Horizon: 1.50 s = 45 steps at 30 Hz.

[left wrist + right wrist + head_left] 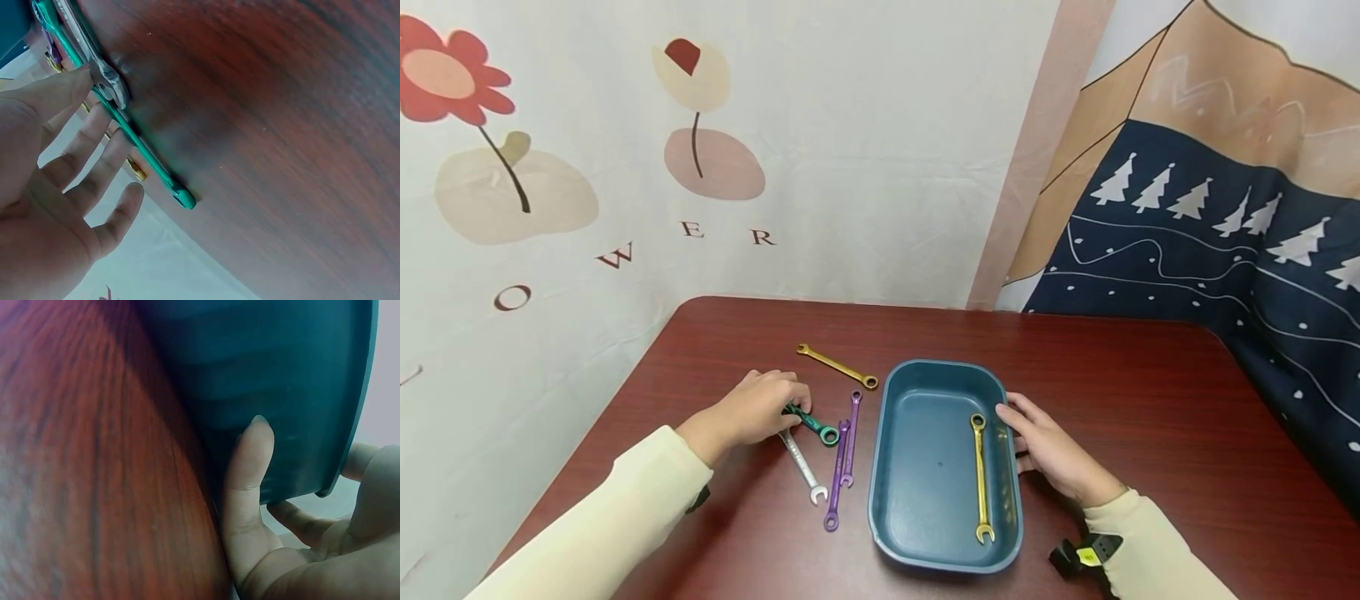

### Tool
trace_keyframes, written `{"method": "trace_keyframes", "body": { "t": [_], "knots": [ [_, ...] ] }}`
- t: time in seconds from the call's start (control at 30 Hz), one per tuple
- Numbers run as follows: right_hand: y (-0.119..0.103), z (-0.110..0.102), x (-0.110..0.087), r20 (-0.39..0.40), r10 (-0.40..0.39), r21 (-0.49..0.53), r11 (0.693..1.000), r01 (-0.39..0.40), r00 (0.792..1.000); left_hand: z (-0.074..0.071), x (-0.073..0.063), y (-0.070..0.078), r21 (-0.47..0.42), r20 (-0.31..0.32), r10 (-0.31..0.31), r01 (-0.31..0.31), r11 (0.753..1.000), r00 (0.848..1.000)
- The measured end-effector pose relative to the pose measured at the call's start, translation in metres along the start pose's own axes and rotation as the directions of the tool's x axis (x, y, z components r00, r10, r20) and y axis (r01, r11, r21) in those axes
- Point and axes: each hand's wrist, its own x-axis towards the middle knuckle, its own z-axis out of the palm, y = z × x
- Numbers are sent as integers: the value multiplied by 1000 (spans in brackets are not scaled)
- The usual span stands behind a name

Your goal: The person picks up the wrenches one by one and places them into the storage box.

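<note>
My left hand (762, 408) pinches a green combination wrench (814, 423) between thumb and fingers, low over the table. A silver wrench (802, 463) lies under the same fingertips; in the left wrist view its end (111, 86) lies by the thumb tip. Just right are two purple wrenches (852, 442), partly overlapping. A gold wrench (837, 365) lies farther back. My right hand (1048, 450) holds the right wall of a blue plastic bin (880, 467), thumb over the rim and fingers against the outside (250, 469). Inside the bin lies another gold wrench (981, 479).
Everything stands on a dark red wood-grain table (1150, 400). Behind it hangs a pale cloth (865, 167) printed with flowers and letters, and a navy cloth (1150, 242) with white trees to the right. A black strapped device (1086, 554) sits at the right wrist.
</note>
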Motion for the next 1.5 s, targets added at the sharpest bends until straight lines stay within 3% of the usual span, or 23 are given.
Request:
{"method": "trace_keyframes", "body": {
  "t": [0.37, 0.67, 0.8, 1.17, 1.5],
  "knots": [
    [0, 1, -1, 1, -4, 4, 1000, 4, 1000, -5, 0, -1, 12, 61, -17, 16, 1000, 998],
    [0, 0, -2, 5, -6, 1, 1000, 6, 1000, -9, -1, -3, -73, 149, -70, 81, 994, 986],
    [1, 0, -3, 3, -4, 0, 1000, 4, 1000, -9, -3, -2, -104, 158, -86, 103, 989, 984],
    [0, 0, -3, 6, -8, -3, 1000, 8, 1000, -11, -4, 1, -72, 184, -81, 96, 993, 980],
    [0, -1, -4, 1, -8, -11, 1000, 8, 1000, -12, -5, -3, -233, 224, -87, 141, 962, 971]
  ]
}}
